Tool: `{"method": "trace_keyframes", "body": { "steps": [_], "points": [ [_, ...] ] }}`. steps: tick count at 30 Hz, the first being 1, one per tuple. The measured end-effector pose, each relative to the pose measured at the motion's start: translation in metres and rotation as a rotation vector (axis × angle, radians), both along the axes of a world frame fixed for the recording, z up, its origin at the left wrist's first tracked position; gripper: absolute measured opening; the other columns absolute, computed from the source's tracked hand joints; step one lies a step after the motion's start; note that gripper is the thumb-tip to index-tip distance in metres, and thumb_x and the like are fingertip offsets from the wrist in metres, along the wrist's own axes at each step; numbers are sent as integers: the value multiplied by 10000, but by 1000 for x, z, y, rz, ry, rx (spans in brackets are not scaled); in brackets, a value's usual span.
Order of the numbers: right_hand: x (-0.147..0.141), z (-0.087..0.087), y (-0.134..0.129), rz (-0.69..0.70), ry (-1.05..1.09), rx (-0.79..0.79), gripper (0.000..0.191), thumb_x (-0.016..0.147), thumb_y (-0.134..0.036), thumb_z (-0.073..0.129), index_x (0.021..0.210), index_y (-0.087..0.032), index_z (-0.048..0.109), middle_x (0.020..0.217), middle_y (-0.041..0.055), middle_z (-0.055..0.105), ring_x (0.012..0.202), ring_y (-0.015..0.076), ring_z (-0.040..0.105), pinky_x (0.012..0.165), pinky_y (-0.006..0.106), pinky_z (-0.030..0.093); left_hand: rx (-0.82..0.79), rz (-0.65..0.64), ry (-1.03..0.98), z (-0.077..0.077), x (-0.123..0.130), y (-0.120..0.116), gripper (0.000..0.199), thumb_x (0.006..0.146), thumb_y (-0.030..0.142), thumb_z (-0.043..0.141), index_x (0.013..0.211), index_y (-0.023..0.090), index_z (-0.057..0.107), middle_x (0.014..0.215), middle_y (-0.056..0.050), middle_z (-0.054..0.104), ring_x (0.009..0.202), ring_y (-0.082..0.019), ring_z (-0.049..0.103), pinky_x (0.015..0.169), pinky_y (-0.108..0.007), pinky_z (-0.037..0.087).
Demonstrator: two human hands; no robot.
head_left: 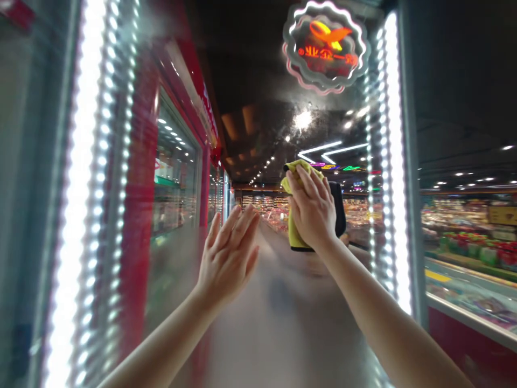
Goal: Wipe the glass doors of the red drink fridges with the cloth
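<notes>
My right hand (314, 210) presses a yellow cloth (295, 231) with dark edging against an upright glass pane (274, 328). Part of the cloth sticks out above the fingertips, and another part hangs down on the left of the hand. A dark flap (338, 207) shows to the right of that hand; whether it belongs to the cloth I cannot tell. Lower and to the left, my left hand (228, 250) is raised with its fingers stretched out, holding nothing. Whether its fingertips touch the glass cannot be made out.
Bright light strips run up the left (86, 151) and right (393, 161) sides of the pane. A lit round sign (326, 47) with reversed lettering is at the top. Red-framed windows (177, 156) line the left. Stocked shop displays (480, 242) stand on the right.
</notes>
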State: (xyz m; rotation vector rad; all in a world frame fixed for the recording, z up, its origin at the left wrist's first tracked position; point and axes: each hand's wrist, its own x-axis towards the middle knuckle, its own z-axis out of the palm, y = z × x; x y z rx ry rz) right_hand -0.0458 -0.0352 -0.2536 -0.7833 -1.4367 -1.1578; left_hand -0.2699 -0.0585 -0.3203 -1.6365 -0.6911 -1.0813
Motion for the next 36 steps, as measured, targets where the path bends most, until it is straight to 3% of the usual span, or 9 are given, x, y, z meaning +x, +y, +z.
{"method": "trace_keyframes", "body": {
  "steps": [6,10,14,17,20,24,28,32,36],
  "points": [
    [12,-23,-10,16,-351,-33,467,1008,-219,496,1452,-356,551,1542,0,535,1472,244,430,1259,482,309,25,27,-8,-3,-15,-5,804,969,252,529,1640,263,88,1631,-69,381,1531,-262,319,1298,-503,185],
    [16,18,6,61,-16,42,499,1006,-218,472,1488,-341,511,1568,34,501,1468,297,431,1224,572,330,28,66,-64,-3,-27,-3,798,969,261,533,1639,272,100,1628,-74,386,1521,-275,339,1288,-517,208],
    [-40,48,8,100,8,3,520,1033,-313,441,1553,-308,423,1617,43,429,1516,328,341,1234,618,278,-3,72,-143,-5,-24,0,816,976,272,519,1641,273,46,1644,-83,352,1512,-283,357,1275,-523,237],
    [-70,25,-2,118,-260,-44,522,1044,-302,430,1564,-336,397,1607,5,446,1521,282,341,1261,552,267,-21,73,-159,-12,-29,-2,821,979,293,516,1640,267,30,1645,-86,353,1515,-285,351,1273,-524,239],
    [-61,-2,-9,110,-452,-58,509,1032,-233,460,1522,-367,457,1558,-23,515,1485,243,410,1264,496,284,-9,119,-143,-21,-47,-6,810,982,303,519,1641,256,51,1637,-97,371,1516,-279,349,1275,-518,233],
    [-47,18,-1,121,-219,-26,461,1021,-226,480,1460,-353,541,1532,3,546,1443,276,466,1239,551,310,1,210,-150,-32,-74,-8,782,988,313,511,1640,249,84,1633,-105,382,1518,-279,346,1278,-516,224],
    [-88,39,1,125,-63,-36,460,1017,-292,504,1477,-285,531,1584,52,478,1488,340,387,1239,619,268,-20,231,-176,-36,-82,-8,808,986,330,516,1641,241,51,1636,-116,376,1519,-291,344,1278,-520,222],
    [-118,-5,-8,139,-411,-75,488,1025,-304,503,1512,-293,477,1609,30,445,1513,322,348,1251,602,258,-49,226,-199,-41,-87,-11,820,988,343,506,1641,249,19,1648,-109,355,1524,-288,332,1278,-508,225],
    [-95,-31,-9,177,-623,-68,486,1013,-252,527,1490,-340,495,1573,-5,498,1491,277,394,1266,557,256,-50,273,-194,-47,-109,-19,783,1003,361,479,1640,239,41,1645,-122,359,1530,-298,319,1269,-525,230]
  ]
}}
